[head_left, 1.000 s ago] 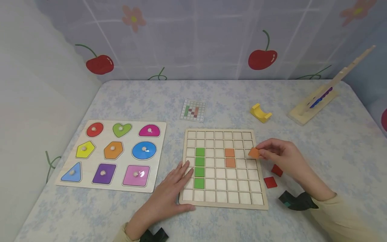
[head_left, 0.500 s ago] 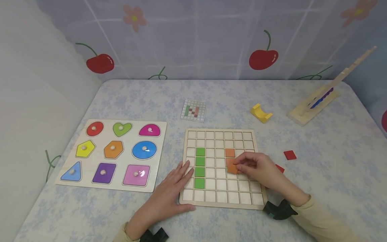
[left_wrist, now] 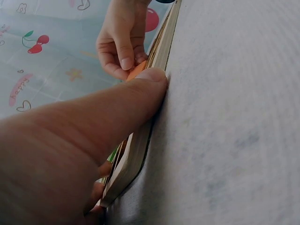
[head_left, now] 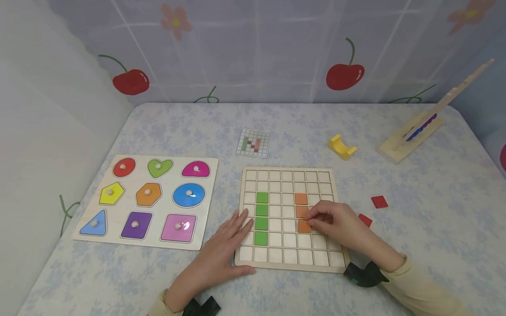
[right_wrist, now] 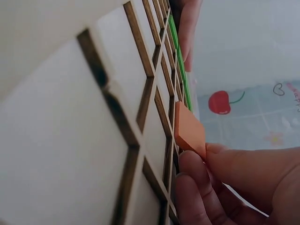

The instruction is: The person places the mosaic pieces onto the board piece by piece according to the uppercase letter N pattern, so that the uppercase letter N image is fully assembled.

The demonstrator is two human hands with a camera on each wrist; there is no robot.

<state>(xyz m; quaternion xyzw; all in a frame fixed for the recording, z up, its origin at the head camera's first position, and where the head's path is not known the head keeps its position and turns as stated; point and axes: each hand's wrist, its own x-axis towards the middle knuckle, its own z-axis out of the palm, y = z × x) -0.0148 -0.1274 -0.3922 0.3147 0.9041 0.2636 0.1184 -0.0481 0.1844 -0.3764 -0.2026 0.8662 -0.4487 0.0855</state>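
Note:
A wooden grid board (head_left: 292,266) lies at the middle of the table. Four-sided green tiles (head_left: 261,224) fill part of one column on its left. Two orange tiles (head_left: 301,199) sit in a column on the right side. Just below them my right hand (head_left: 336,224) pinches another orange tile (right_wrist: 190,129) between thumb and fingers; in the right wrist view it is tilted over the grid. My left hand (head_left: 221,248) rests on the board's left edge with fingers spread, its thumb along the near edge in the left wrist view.
Two red tiles (head_left: 379,202) lie right of the board. Behind it are a small printed pattern card (head_left: 253,143) and a yellow curved block (head_left: 341,147). A knobbed shape puzzle (head_left: 209,206) lies at left; a wooden stand (head_left: 395,151) is at back right.
My right hand has carried the orange tile leftward from the board's right edge to below the two placed orange tiles, uncovering a red tile. The left hand stays put.

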